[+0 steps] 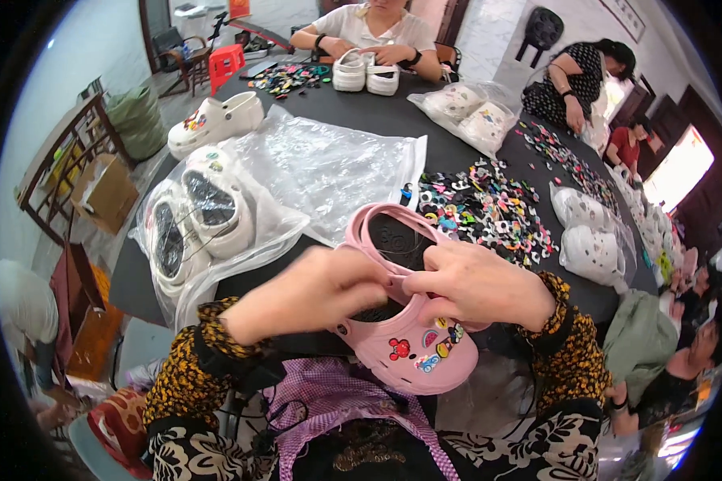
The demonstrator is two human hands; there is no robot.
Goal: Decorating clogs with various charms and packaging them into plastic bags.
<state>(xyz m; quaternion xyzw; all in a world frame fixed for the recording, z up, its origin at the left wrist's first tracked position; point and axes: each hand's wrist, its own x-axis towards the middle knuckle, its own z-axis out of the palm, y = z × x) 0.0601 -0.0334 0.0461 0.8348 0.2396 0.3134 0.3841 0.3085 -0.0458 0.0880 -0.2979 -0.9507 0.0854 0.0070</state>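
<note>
A pink clog [413, 341] is being held up between both hands, pinched at its upper middle, with the toe pointing down below the grip and the heel strap arching above it. Small colourful charms [429, 346] are being shown on the toe, just under the right-hand fingers.

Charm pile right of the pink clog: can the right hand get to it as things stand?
Probably yes. The charm pile lies open on the black table just beyond the right hand, nothing between. But both hands, left hand too, grip the pink clog.
</note>
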